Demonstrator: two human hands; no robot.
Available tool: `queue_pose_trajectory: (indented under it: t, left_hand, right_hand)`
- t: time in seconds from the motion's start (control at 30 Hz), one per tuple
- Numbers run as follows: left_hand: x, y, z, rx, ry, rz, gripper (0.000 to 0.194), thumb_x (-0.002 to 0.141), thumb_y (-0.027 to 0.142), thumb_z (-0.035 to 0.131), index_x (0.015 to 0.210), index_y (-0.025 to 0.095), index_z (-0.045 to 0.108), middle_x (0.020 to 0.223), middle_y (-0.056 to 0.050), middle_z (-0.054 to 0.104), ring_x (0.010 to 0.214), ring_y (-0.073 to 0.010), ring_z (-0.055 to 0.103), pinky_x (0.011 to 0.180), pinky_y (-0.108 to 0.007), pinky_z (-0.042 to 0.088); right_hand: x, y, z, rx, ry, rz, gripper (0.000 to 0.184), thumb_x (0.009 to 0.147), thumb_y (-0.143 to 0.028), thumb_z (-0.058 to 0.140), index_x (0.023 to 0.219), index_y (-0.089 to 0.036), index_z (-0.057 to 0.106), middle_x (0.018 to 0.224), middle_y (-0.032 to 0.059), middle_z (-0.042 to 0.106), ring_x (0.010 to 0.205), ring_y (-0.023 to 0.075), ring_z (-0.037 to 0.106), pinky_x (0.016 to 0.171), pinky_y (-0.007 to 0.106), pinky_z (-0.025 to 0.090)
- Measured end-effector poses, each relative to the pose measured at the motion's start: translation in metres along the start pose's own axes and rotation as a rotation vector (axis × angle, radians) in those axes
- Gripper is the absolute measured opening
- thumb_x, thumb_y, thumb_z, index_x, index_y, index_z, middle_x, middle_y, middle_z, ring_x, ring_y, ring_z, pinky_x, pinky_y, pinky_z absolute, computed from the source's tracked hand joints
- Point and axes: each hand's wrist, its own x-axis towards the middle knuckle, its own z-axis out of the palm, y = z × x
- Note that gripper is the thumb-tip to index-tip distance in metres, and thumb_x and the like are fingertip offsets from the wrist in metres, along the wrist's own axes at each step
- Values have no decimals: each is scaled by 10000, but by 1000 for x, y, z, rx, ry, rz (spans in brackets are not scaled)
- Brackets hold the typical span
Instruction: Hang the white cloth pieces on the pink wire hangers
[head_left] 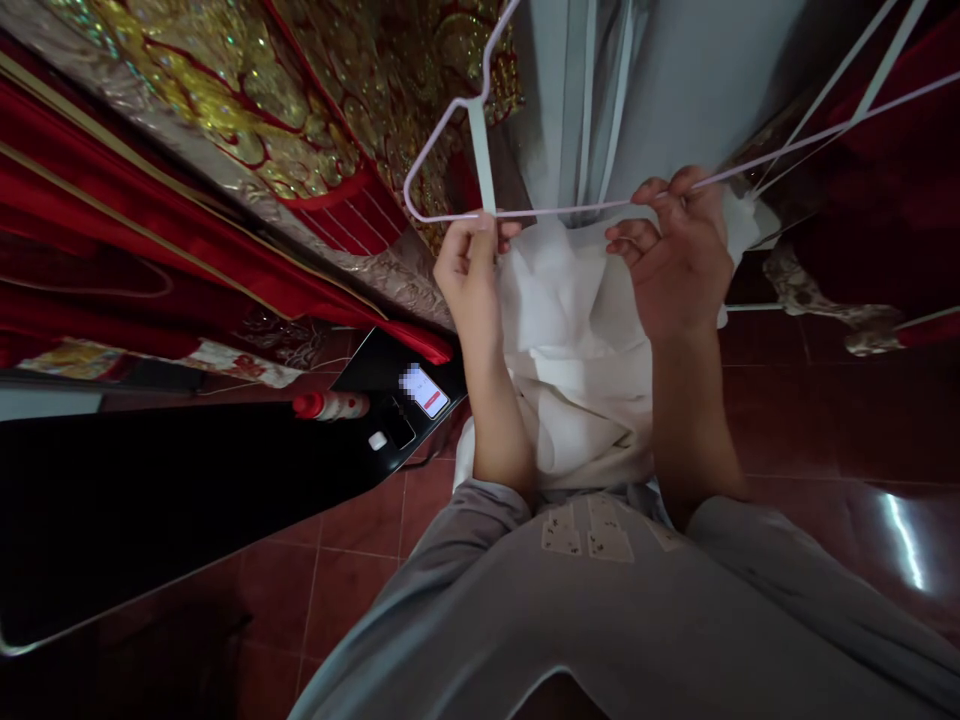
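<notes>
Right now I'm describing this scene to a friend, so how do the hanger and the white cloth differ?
The hanger is pale lilac; the cloth is white. The hanger is a thin, open frame, while the cloth is broad, soft and folded. The hanger's long bar runs across; most of the cloth shows below it. Both are pale.

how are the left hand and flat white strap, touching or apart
Touching; in the head view, the left hand pinches the flat white strap at the thin lilac hanger bar.

No legible text: tiny marks (611, 545), perhaps characters, on the grey shirt (600, 610) and the phone screen (429, 394).
</notes>
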Motion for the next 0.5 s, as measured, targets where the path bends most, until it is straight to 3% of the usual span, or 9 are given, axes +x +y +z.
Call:
queue_pose_trajectory:
  t: [0.13, 0.23, 0.37, 0.5]
  left_hand:
    - [4, 10, -14, 153, 28, -43, 301, 978, 197, 527, 684, 218, 589, 731, -14, 597, 767, -174, 565, 761, -302, 448]
    - [1, 24, -17, 162, 36, -43, 334, 984, 325, 529, 670, 217, 565, 690, -26, 572, 641, -174, 525, 608, -297, 421]
    - [-4, 46, -10, 103, -52, -83, 242, 982, 328, 527, 802, 235, 660, 791, -64, 617, 492, -161, 420, 449, -300, 262]
    - [7, 70, 1, -42, -139, -171, 297, 1021, 272, 418, 923, 227, 695, 965, -77, 654, 506, -167, 427, 438, -313, 258]
  right_hand:
    - [4, -1, -1, -25, 14, 3, 173, 764, -308, 520, 884, -234, 420, 894, -59, 560, 636, 60, 495, 619, 201, 458]
    - [4, -3, -1, -66, 32, 30, 198, 741, -342, 538, 872, -240, 430, 907, -51, 564, 635, 67, 459, 622, 215, 448]
    - [0, -1, 1, -166, 46, 50, 232, 715, -395, 543, 879, -266, 442, 988, -53, 561, 646, 83, 427, 683, 259, 439]
    - [-1, -5, 2, -144, 37, 42, 203, 718, -357, 507, 878, -256, 436, 982, -44, 548, 634, 81, 411, 651, 249, 411]
